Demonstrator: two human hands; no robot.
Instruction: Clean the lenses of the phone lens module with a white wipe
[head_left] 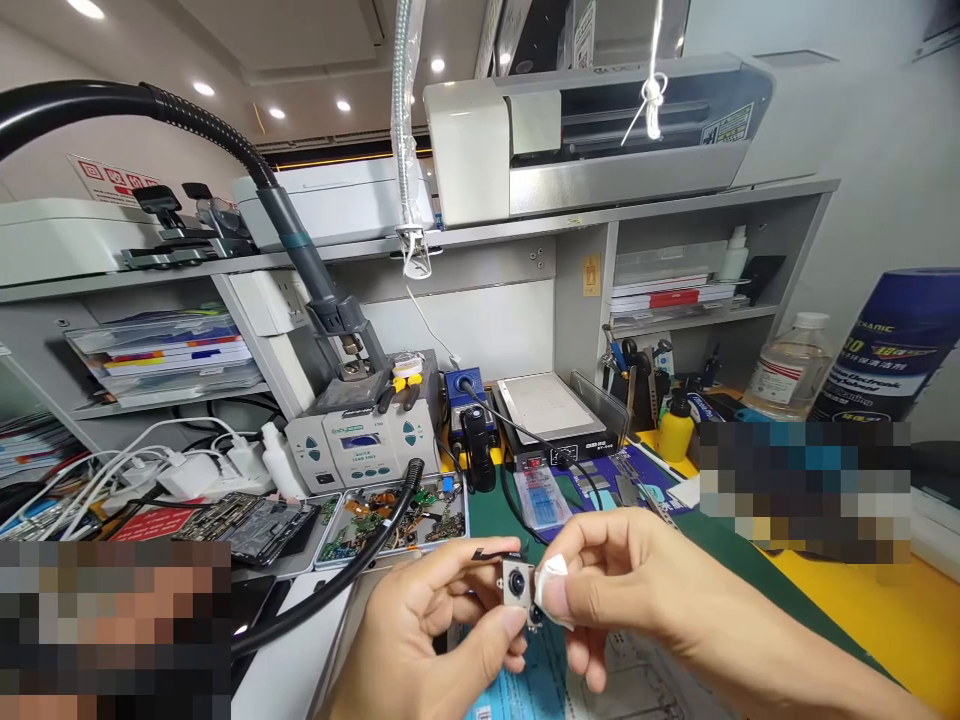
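Observation:
A small camera module point(516, 583) with a silvery metal frame and dark round lenses is pinched between the thumb and fingers of my left hand point(427, 625). A short dark flex cable runs from its top edge. From the right, my right hand point(611, 590) grips a folded white wipe point(553, 578) between thumb and forefinger. The wipe touches or sits right beside the module's right side and covers part of the lower lens. Beneath both hands lie a light-blue printed packet and a pale sheet with line drawings, partly hidden.
A tray of small electronic parts point(397, 520) stands behind my left hand, crossed by a black hose point(322, 598). Farther back are a hot-air station point(365, 440) and a flat heating plate point(551, 405). Bottles, including a clear one point(787, 365), stand at right.

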